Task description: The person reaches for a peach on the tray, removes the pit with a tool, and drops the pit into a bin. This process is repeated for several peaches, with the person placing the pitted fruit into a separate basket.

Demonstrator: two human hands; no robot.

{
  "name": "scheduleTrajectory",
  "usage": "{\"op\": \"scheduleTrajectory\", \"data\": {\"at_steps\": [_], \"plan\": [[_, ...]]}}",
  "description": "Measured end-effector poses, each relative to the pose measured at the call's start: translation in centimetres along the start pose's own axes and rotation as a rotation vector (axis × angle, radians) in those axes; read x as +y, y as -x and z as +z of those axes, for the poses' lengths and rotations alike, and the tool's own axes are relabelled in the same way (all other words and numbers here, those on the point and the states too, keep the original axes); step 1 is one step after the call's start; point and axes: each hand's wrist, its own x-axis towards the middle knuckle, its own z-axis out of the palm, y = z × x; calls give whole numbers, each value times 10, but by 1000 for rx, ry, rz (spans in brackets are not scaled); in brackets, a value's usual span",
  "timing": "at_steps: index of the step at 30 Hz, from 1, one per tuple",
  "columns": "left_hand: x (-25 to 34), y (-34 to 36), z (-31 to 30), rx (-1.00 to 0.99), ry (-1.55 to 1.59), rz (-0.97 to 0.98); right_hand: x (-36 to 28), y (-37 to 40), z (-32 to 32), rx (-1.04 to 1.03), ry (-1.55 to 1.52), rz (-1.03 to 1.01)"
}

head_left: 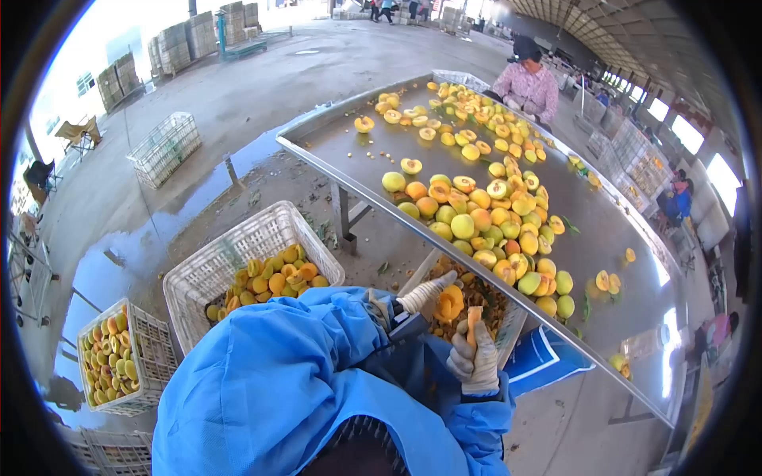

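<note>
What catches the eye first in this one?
A heap of yellow and orange peaches covers the long metal table, right of centre. At bottom centre, blue sleeves end in gloved hands: the right hand holds a peach slice, the left hand lies by a peach half. White crates of fruit stand at left.

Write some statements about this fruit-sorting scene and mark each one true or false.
1. The right hand grips an orange fruit piece. True.
2. The metal table carries no fruit. False: yellow and orange fruit lies heaped on it.
3. The white basket beside the table holds cut fruit. True.
4. The right hand is ungloved. False: it wears a light knitted glove.
5. A person in a pink shirt stands at the table's far end. True.
</note>
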Motion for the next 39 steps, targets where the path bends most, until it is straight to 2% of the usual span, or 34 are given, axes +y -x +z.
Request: {"op": "scheduleTrajectory", "data": {"at_steps": [2,3,4,6,10,14,17,20,21,22,23,25,28,29,31,32,33,35,37,39], "plan": [[5,-3,-2,-40,126,-138,-7,3,1,333,463,-152],[-2,-16,-13,-49,121,-141,-10,2,-8,439,660,-213],[8,-7,-6,-117,201,-165,-9,0,-20,503,747,-249],[17,-1,-2,-122,266,-186,-6,-4,-45,645,923,-305],[15,2,-1,-145,121,-126,-1,-4,-50,652,776,-245],[4,0,-7,-156,-368,184,1,-5,-53,653,765,-246],[44,21,-18,-191,-768,228,1,-1,-53,640,729,-215],[120,73,-22,48,-1318,172,0,5,-50,603,721,-204],[131,68,-66,48,-1675,472,-1,5,-48,590,726,-202],[151,84,-77,159,-1886,379,-1,4,-47,576,730,-200],[169,100,-73,293,-2029,176,-1,4,-45,563,735,-199],[182,106,-108,410,-2228,471,0,0,-44,547,758,-179],[198,73,-103,386,-2121,623,2,-6,-31,527,797,-181],[200,51,-102,322,-2020,667,1,-6,-28,530,825,-187],[198,-12,-101,236,-1926,749,5,-8,-38,515,820,-165],[197,-36,-80,254,-1882,769,6,-8,-39,516,819,-152],[196,-70,-77,167,-1769,803,7,-8,-41,518,820,-144],[198,-129,-56,299,-2018,682,12,-10,-49,556,875,-144],[192,-163,-34,388,-2023,588,13,-14,-61,550,924,-147],[193,-181,-11,452,-2091,185,12,-15,-63,569,934,-130]]}}
